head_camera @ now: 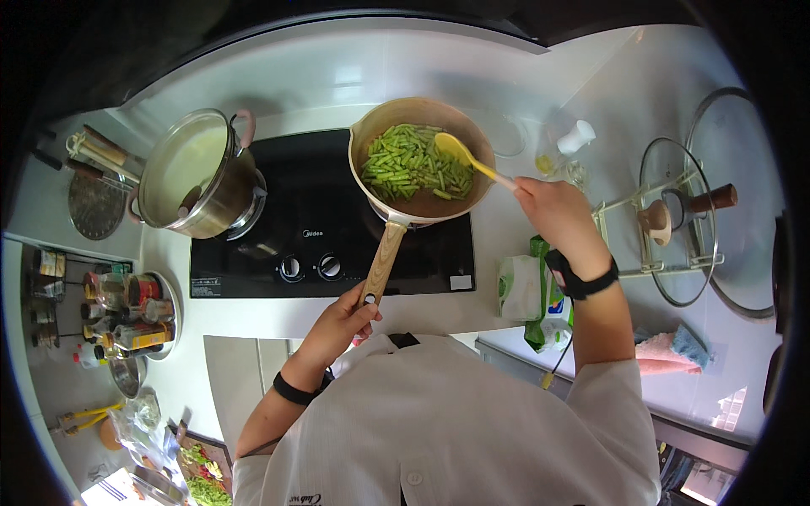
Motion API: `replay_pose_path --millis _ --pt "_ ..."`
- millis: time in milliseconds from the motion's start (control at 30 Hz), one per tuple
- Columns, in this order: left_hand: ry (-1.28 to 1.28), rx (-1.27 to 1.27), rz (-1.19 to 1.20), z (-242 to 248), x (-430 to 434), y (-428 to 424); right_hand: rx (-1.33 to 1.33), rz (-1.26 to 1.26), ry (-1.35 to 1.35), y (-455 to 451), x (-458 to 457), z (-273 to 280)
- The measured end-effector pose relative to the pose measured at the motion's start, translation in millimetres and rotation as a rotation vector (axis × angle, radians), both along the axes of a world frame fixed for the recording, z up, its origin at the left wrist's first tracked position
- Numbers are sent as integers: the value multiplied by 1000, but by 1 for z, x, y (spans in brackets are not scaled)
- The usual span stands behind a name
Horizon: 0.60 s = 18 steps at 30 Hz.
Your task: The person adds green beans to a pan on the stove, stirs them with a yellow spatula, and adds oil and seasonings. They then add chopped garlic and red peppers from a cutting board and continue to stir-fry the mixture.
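A light-coloured frying pan [484, 136] with a wood-look handle [383, 262] sits on the right burner of the black gas hob [304, 190]. Cut green beans [411, 161] lie in it, heaped towards the left and middle. My left hand [348, 316] is closed around the end of the pan's handle. From the right, my right hand [557, 212] grips the pale handle of a yellow spoon [450, 145], whose bowl rests among the beans at the pan's right side. The pan's wall hides most of the burner beneath.
On the left burner stands a steel pot [218, 202] with pale liquid and a dark utensil inside. Seasoning jars [126, 310] crowd the left counter, above a cutting board [218, 449] with chopped vegetables. At right are a tissue pack [519, 288] and a wall rack [671, 269] holding glass lids.
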<state>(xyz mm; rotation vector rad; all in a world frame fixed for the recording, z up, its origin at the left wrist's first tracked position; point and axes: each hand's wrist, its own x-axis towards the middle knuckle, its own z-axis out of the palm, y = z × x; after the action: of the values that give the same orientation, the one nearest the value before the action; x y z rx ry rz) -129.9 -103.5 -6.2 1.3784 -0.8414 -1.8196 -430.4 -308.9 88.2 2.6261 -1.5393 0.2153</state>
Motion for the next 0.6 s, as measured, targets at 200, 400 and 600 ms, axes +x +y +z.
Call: replay_pose_path --millis 200,400,600 --pt "3 -19 -25 -1 -1 -3 -30 -41 -41 -34 3 -30" --pt "-14 -4 -33 0 0 -4 -14 261 -117 -3 18 -10" --pt "12 -17 -16 -3 2 -3 4 108 70 44 -21 68"
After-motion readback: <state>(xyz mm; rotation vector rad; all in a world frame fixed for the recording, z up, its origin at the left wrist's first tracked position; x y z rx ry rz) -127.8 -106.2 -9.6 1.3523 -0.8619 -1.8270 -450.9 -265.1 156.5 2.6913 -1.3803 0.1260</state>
